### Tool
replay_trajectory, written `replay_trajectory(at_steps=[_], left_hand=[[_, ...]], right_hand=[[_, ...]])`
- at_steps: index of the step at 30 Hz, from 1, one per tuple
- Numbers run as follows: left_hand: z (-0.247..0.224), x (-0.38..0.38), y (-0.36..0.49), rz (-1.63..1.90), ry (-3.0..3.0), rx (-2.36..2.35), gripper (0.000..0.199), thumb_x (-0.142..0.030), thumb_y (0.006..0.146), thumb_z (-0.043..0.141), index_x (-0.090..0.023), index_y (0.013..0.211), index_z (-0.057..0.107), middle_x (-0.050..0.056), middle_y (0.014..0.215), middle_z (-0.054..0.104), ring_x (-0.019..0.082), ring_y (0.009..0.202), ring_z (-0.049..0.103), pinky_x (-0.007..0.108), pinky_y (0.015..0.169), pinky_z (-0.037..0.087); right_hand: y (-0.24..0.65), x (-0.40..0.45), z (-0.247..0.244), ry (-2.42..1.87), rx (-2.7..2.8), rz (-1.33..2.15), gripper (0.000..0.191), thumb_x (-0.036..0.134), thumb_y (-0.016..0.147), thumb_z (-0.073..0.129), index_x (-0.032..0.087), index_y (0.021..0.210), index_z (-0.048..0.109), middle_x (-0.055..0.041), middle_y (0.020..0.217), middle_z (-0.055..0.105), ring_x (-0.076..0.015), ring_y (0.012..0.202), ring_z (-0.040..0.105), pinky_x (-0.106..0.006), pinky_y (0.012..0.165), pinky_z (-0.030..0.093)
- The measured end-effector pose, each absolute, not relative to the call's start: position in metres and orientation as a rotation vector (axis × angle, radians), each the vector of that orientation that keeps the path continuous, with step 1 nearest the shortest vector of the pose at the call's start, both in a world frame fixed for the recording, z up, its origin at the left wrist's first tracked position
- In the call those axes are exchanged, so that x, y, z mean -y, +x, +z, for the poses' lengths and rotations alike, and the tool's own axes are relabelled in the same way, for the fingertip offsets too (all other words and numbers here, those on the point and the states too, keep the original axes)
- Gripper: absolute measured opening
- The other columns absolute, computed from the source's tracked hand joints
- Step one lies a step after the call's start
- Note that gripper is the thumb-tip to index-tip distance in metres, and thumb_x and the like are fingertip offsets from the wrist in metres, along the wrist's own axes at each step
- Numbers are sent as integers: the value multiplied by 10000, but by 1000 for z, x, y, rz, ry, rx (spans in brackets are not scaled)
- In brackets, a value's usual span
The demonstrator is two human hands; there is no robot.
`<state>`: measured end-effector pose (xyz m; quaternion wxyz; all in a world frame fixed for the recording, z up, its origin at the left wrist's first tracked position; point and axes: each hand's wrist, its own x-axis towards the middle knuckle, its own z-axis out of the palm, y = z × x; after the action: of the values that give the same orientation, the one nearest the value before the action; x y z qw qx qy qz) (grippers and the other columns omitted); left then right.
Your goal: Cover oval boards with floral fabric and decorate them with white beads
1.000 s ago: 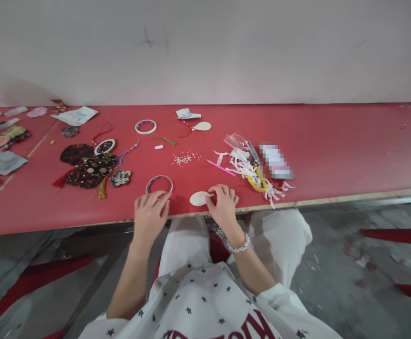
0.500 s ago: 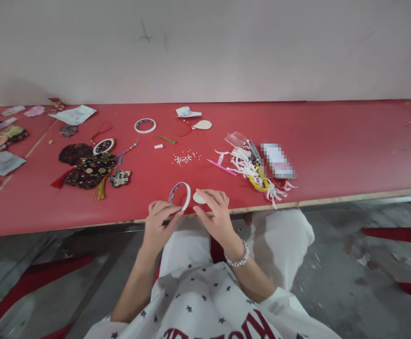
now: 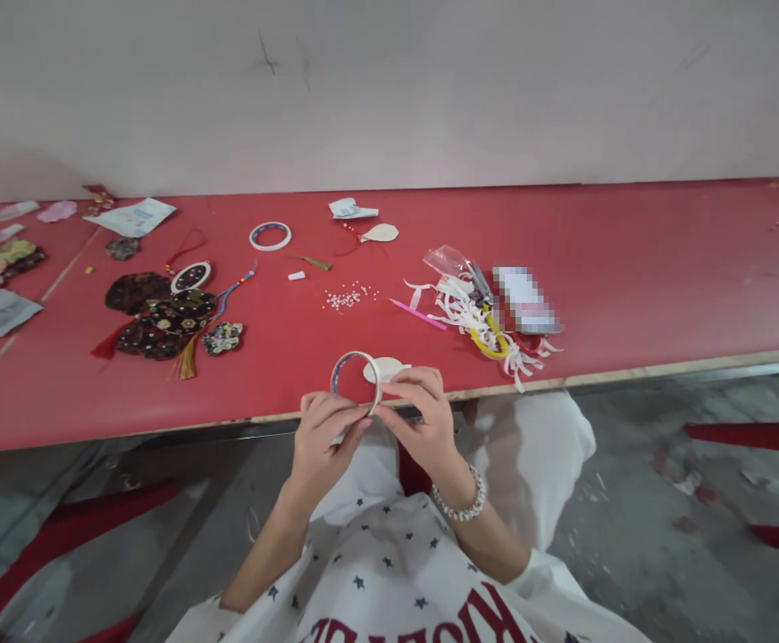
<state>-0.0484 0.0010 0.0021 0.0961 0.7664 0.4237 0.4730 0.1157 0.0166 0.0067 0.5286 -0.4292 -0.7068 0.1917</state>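
At the table's front edge my left hand (image 3: pixel 330 438) grips a roll of white tape (image 3: pixel 334 368) standing on its side, thumb and fingers at its lower rim. My right hand (image 3: pixel 423 415) is closed at the roll's right edge, its thumb and fingertips touching the tape there. Just behind the roll lies a flat cream oval piece (image 3: pixel 382 368), partly covered by the roll and my right fingers. Small white beads (image 3: pixel 349 296) are scattered farther back.
To the right are a pink pen (image 3: pixel 417 313), yellow-handled scissors (image 3: pixel 490 344) among white paper strips (image 3: pixel 460 304), and a blurred phone-like rectangle (image 3: pixel 525 299). Dark patterned fabric pieces (image 3: pixel 141 338) with tassels lie left. Another tape roll (image 3: pixel 270 236) sits near the wall.
My left hand has brought the tape roll to the right, in front of the oval piece. My right hand has left the oval piece and now meets the roll's edge.
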Motion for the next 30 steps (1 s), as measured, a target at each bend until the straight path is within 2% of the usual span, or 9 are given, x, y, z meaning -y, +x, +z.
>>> replay_trajectory(at_steps=[2,4,8,10,14,19,21,25,30], left_hand=[[2,0,-48,1374,2293,-1261,144,-116,801,633,-219,900,621,1,758,641,135,707,549,321,701,376],[2,0,-48,1342,2303,-1257,154,-103,798,633,-216,901,618,1,766,649,134,712,547,322,704,369],[0,0,-47,1309,2294,-1236,172,-105,798,638,-226,920,620,0,787,656,139,732,551,327,710,363],[-1,-1,-46,1309,2292,-1228,176,-110,802,634,-228,932,620,0,787,655,139,732,551,325,707,364],[-4,-1,-44,1319,2285,-1224,163,-119,809,629,-223,934,618,0,783,647,133,720,551,322,710,371],[-4,-1,-45,1316,2271,-1242,154,-122,813,625,-222,930,617,0,785,646,131,720,548,317,708,376],[-4,-2,-45,1310,2276,-1245,151,-120,812,624,-221,924,619,0,786,650,133,726,549,318,708,374],[-4,-2,-46,1314,2270,-1243,146,-121,811,624,-219,918,627,-1,785,657,133,721,552,316,701,371],[-6,0,-46,1300,2250,-1277,120,-155,827,609,-226,917,645,-1,770,661,131,706,564,313,702,385]], right_hand=[[117,-16,6,-1028,1707,522,45,239,781,655,244,826,651,-38,880,592,-192,874,552,-384,823,449],[118,-15,4,-1036,1702,590,22,231,789,640,234,811,640,-40,879,586,-189,876,557,-383,833,456],[121,-16,0,-1045,1685,568,313,249,783,658,250,1092,608,-75,1036,584,-212,987,547,-391,873,467],[123,-17,-3,-1013,1693,510,343,241,777,671,282,1112,614,-65,1026,593,-206,961,554,-385,852,476],[123,-18,-7,-971,1670,463,282,210,769,681,310,1031,655,-41,945,608,-197,907,565,-387,815,488],[121,-15,-3,-1028,1662,575,62,206,773,667,253,813,668,-36,883,580,-179,866,571,-359,796,498],[121,-15,-2,-1048,1654,613,113,203,778,657,247,882,655,-45,930,583,-181,908,574,-357,829,496],[122,-16,-5,-1035,1699,553,359,227,779,666,268,1130,601,-73,1067,585,-206,1012,556,-389,892,477],[119,-16,-13,-1027,1643,491,239,221,771,678,287,1001,669,-50,967,610,-194,920,583,-379,822,504]])
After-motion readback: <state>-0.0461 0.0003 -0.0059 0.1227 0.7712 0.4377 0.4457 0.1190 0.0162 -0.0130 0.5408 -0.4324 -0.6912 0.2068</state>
